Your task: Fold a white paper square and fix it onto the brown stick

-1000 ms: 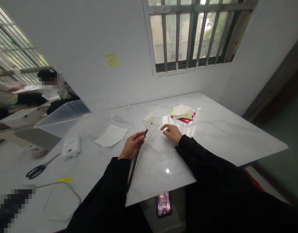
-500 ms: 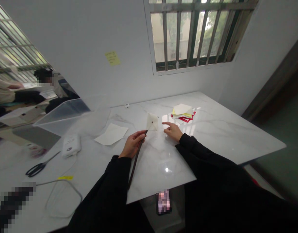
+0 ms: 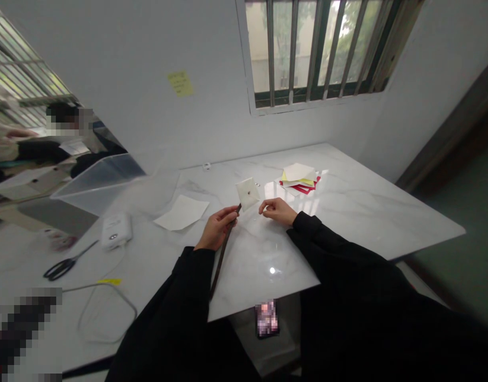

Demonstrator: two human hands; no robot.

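Observation:
My left hand [image 3: 217, 228] is closed around a thin dark stick [image 3: 223, 254] that slants down toward my body. A small cream paper pinwheel [image 3: 247, 193] is pinned at the stick's top end, held above the white marble table [image 3: 347, 212]. My right hand [image 3: 276, 210] is beside the pinwheel's right edge, with its fingers curled and the fingertips pinched close to the paper. Whether they touch the paper I cannot tell.
A stack of cream, yellow and red paper [image 3: 299, 178] lies beyond my right hand. A cream sheet [image 3: 182, 212] lies left of my hands. Further left are a white device [image 3: 115, 230], black scissors [image 3: 64, 264], a clear plastic bin [image 3: 96, 180] and a cable loop [image 3: 104, 313]. Another person sits far left.
The pinwheel has turned on the stick. My right hand moved from an open pose with a pointing finger to a curled pinch at the pinwheel's edge. The view tilted slightly.

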